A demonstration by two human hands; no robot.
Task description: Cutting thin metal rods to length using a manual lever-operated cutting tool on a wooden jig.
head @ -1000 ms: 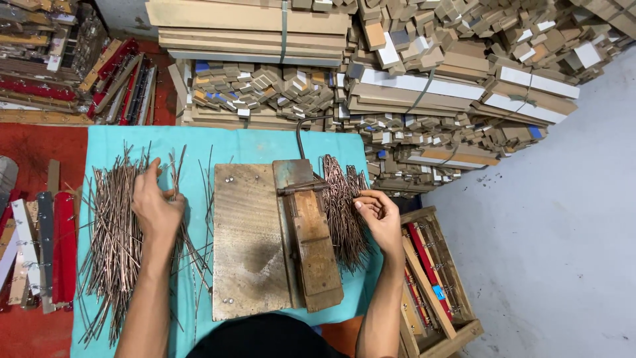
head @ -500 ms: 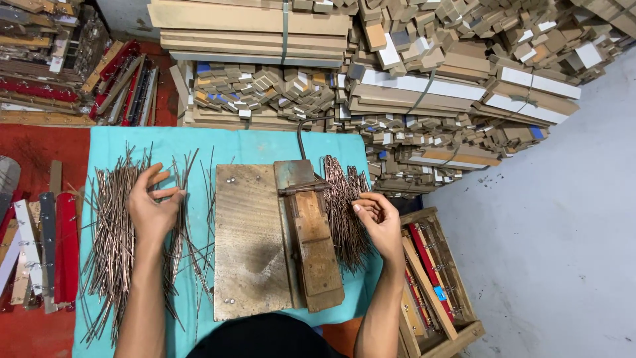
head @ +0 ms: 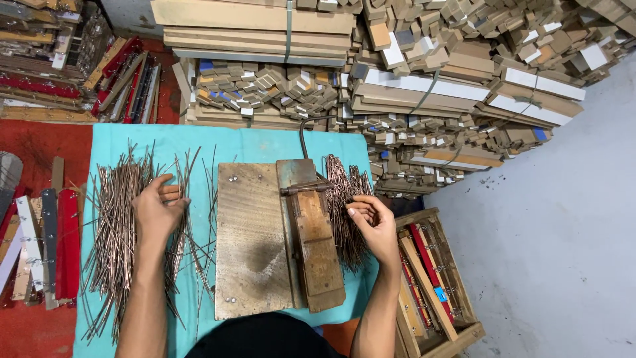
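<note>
Left hand point(head: 158, 211) lies on the rod pile point(head: 116, 229) at the left of the teal counter point(head: 258, 142), fingers curled over a few thin copper-coloured rods; grip narrow, closing on rods, though how many it holds can't be told. Loose rods fan out around the hand, some strayed toward the board point(head: 250, 240). Right hand point(head: 372, 222) sits at the right side of the counter, over the cut rods point(head: 344, 205), a darker bunch lying just beside the cutter point(head: 311, 232); fingers bent inward, grip narrow, pinching what looks like a rod or two, can't tell exactly. The cutter is a long wooden block with a metal bar across its upper end, resting along the right edge of the flat wooden board in the middle of the counter. A crate point(head: 434, 278) with red and wooden strips stands to the right, beside the right forearm. Red and white strips point(head: 40, 245) lie on the floor at far left. Stacked wood pieces point(head: 424, 79) fill the background beyond the counter.
</note>
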